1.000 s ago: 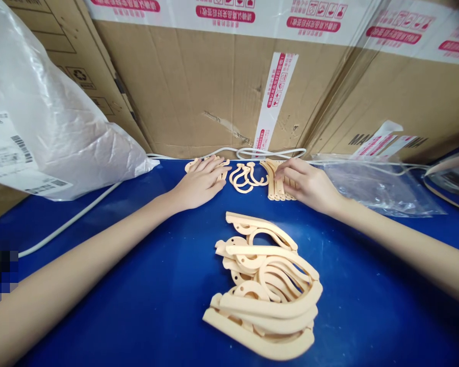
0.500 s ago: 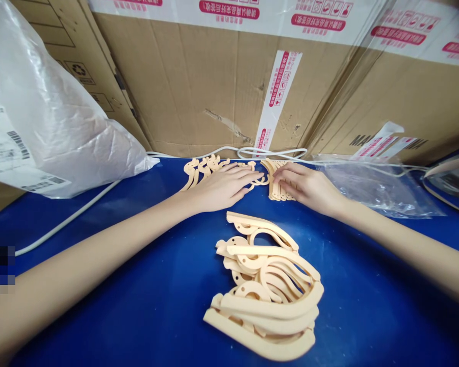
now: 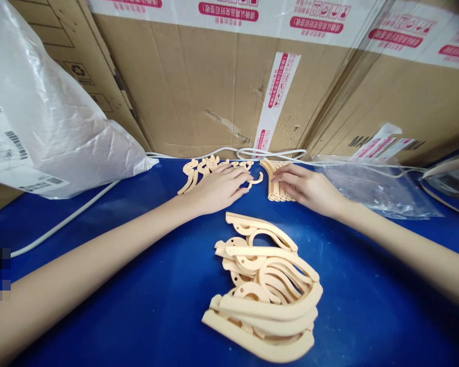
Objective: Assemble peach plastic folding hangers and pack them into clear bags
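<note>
My left hand (image 3: 220,189) lies over a group of beige plastic hanger hooks (image 3: 191,176) at the back of the blue table. Its thumb and forefinger close around one hook (image 3: 257,179), whose curved end sticks out to the right. Bent fingers of my right hand (image 3: 304,184) grip a row of beige hanger arms (image 3: 272,184) packed side by side; the hand covers the row's right part. Closer to me lies a pile of folded beige hangers (image 3: 271,306), stacked loosely over one another.
Cardboard boxes (image 3: 199,86) stand behind the table (image 3: 137,306). A stuffed white plastic bag (image 3: 80,127) leans in from the left. Clear plastic bags (image 3: 382,191) lie at the right. A white cable (image 3: 65,219) runs along the left and back.
My left hand has drawn back slightly to the left, and the hook by its fingertips has shifted with it. My right hand stays on the row of arms.
</note>
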`<action>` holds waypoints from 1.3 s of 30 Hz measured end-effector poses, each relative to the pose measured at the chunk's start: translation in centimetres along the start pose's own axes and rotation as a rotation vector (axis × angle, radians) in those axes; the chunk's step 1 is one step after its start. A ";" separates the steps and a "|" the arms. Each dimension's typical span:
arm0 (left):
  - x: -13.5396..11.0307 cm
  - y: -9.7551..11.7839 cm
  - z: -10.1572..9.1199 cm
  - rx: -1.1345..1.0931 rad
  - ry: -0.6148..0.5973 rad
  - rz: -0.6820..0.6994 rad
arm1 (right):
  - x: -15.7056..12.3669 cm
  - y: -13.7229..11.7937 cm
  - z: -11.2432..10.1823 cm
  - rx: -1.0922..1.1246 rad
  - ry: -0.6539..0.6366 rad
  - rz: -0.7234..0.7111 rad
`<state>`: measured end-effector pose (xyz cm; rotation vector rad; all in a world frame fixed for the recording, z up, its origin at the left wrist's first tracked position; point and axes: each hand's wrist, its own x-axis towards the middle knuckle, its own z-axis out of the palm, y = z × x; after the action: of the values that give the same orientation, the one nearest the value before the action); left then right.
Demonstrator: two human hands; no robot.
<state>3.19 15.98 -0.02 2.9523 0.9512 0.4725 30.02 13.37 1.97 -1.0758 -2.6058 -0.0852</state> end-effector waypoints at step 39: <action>-0.7 5.9 -10.5 -0.764 0.334 -0.363 | 3.5 -7.8 -7.0 -0.090 0.390 0.231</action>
<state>3.02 9.85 10.40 2.0095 1.0007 1.0446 24.13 8.96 10.26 -1.2422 -2.1371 -0.3267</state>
